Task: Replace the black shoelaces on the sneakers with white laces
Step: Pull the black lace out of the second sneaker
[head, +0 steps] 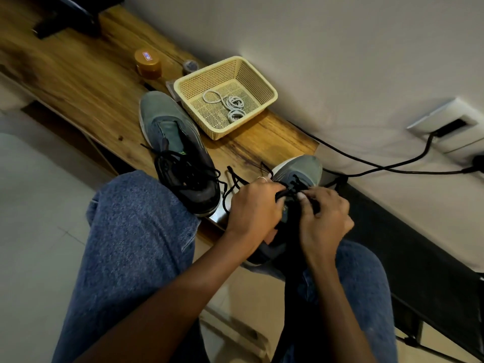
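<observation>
The person sits with both knees in blue jeans [136,231] in front of a low wooden surface [86,82] that runs along a light wall. Both hands work on the near sneaker [301,171], a grey one whose toe points away and whose heel end lies between the knees, at the right end of the surface. The left hand [251,208] has its fingers curled around a black lace [233,189] at the tongue of this sneaker, and a loose part of the lace hangs in a loop to the left of the hand. The right hand [324,218] is also curled, and its fingertips pinch the black lace just beside the left hand, over the eyelets. The second sneaker [175,153] lies on the surface to the left, near the left knee, and its own black lace sits loose and tangled on top of it. Behind the two sneakers stands a cream plastic basket [264,82], and the white laces [233,106] lie in it in small coils. Farther back on the surface there is an orange jar [148,64] with a lid. A black cable [366,163] runs from behind the near sneaker across the wall to a white socket [450,124] on the right.
</observation>
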`<state>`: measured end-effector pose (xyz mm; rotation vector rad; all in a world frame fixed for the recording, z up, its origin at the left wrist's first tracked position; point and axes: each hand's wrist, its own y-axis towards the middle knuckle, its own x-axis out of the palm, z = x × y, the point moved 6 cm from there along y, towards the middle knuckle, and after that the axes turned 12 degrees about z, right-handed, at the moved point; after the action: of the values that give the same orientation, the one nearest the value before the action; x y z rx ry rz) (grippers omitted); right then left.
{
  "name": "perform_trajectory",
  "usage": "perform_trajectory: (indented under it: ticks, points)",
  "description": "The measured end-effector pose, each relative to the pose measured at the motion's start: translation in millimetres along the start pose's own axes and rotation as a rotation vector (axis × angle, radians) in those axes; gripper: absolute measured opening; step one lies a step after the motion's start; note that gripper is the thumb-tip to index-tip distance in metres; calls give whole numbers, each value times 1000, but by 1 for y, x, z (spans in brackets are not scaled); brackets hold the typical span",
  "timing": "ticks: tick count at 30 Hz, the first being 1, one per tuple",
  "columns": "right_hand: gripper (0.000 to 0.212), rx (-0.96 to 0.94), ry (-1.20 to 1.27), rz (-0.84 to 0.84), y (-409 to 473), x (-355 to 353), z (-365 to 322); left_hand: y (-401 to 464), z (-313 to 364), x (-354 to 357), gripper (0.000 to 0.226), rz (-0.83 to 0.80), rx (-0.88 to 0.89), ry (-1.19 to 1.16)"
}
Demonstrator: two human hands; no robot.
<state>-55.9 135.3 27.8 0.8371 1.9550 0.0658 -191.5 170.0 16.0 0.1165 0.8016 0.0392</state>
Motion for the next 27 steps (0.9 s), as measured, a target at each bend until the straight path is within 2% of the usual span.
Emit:
perform_trajectory:
  ticks: [3, 5, 7, 10, 11, 14, 18, 21, 24, 27]
  points:
    - [17, 339, 253, 154, 3, -11, 21, 3, -4, -2, 32, 19, -30, -16]
    - [20, 457, 295, 168, 4, -14, 27, 3, -4, -2, 32, 14, -29, -25]
    - [14, 391, 212, 105, 7, -16, 22, 3, -3, -1, 31, 13, -28, -22]
    - [33, 153, 60, -65, 7, -11, 4, 3, -3, 0, 30, 12, -30, -22]
    - [34, 55, -6, -108, 6, -8, -4, 3, -2, 0, 30, 2, -30, -22]
    - [24, -147, -178, -182, -1, 8, -18, 3, -2, 0, 30, -14, -33, -28]
    - [13, -181, -217, -154, -3, 14, -13, 2, -1, -1, 31, -26, -26, -24]
    - [8, -192, -178, 3, 0, 2, -10, 2, 0, -2, 30, -18, -32, -35]
    - [7, -20, -126, 192, 7, -20, 0, 2, -2, -4, 29, -8, -52, -50]
    - [8, 131, -99, 207, 6, -24, 9, 3, -2, -4, 27, -10, -58, -49]
